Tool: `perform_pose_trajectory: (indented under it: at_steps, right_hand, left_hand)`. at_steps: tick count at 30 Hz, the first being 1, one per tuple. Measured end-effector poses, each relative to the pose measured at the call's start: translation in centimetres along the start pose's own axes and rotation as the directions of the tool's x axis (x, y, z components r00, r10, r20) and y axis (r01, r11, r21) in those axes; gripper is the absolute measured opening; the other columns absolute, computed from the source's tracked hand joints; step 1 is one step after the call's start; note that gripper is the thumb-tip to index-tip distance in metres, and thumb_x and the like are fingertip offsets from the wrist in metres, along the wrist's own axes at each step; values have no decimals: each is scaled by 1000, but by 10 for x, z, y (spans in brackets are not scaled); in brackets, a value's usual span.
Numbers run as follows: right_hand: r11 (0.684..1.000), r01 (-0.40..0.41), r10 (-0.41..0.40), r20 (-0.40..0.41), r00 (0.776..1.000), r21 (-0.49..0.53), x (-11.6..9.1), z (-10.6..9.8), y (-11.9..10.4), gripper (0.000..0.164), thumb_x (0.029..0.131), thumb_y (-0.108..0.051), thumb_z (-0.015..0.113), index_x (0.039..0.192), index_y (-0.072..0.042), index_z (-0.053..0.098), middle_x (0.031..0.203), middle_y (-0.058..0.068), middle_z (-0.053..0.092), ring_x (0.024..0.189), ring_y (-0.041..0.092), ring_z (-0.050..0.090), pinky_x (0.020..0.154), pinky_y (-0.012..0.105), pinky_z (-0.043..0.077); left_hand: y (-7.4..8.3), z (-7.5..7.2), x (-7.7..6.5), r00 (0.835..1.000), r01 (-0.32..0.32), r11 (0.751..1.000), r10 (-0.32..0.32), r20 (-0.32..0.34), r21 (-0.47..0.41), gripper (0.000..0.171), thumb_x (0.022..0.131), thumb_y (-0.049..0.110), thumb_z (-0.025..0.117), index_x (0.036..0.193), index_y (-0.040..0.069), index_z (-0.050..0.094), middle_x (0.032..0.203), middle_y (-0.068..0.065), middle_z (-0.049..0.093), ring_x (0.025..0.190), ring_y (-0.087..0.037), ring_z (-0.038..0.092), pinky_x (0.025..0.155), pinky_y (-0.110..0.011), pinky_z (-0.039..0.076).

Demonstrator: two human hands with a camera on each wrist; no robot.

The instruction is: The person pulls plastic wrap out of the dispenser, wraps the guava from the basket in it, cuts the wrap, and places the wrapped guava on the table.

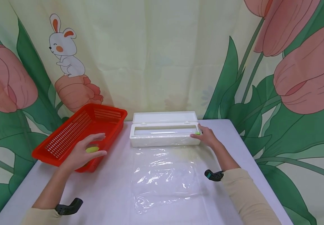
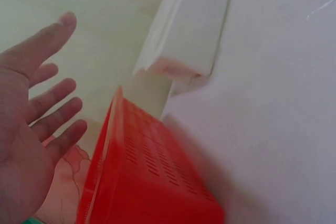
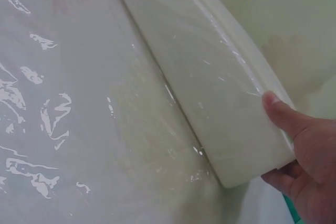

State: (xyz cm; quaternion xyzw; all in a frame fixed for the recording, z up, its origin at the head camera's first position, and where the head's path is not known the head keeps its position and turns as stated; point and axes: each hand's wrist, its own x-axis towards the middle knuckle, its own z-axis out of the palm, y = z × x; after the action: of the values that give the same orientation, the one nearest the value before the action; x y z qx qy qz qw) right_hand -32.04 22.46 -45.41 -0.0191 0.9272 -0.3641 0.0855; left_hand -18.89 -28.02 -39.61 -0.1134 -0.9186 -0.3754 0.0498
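Note:
A white plastic wrap dispenser box (image 1: 164,141) stands on the table with its lid (image 1: 164,117) raised at the back. From its front, a sheet of clear plastic wrap (image 1: 164,178) lies spread over the table. My right hand (image 1: 206,136) grips the box's right end, thumb on the front upper edge; a small green piece shows by that thumb. My left hand (image 1: 81,151) is held over the red basket (image 1: 78,117) with its fingers spread. Between thumb and fingers a yellow-green thing (image 1: 92,149) shows, its kind unclear. The left wrist view shows that palm bare.
The basket, with slotted walls, stands at the table's left, a short gap from the box. White cloth (image 1: 229,200) covers the table. Right behind hangs a curtain (image 1: 164,62) printed with tulips and a rabbit.

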Motion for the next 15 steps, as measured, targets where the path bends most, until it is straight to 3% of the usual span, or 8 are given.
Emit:
perform_pose_trajectory:
  at_steps: [12, 15]
  right_hand:
    - [999, 29, -29, -12, 1000, -16, -2, -1, -2, 89, 90, -39, 67, 153, -3, 15, 154, 26, 30, 128, 35, 43, 107, 52, 40]
    - [999, 25, -25, -10, 1000, -24, -3, -1, -2, 89, 90, -39, 66, 154, -4, 14, 154, 26, 30, 129, 36, 43, 108, 53, 39]
  left_hand:
    - [-16, -11, -17, 998, 39, 999, -40, -40, -26, 72, 81, 32, 77, 143, 15, 44, 139, -14, 50, 122, -34, 47, 81, -48, 58]
    - [-20, -14, -20, 998, 38, 999, -40, -56, -28, 69, 83, 31, 75, 143, 17, 44, 140, -13, 51, 122, -33, 46, 81, -37, 59]
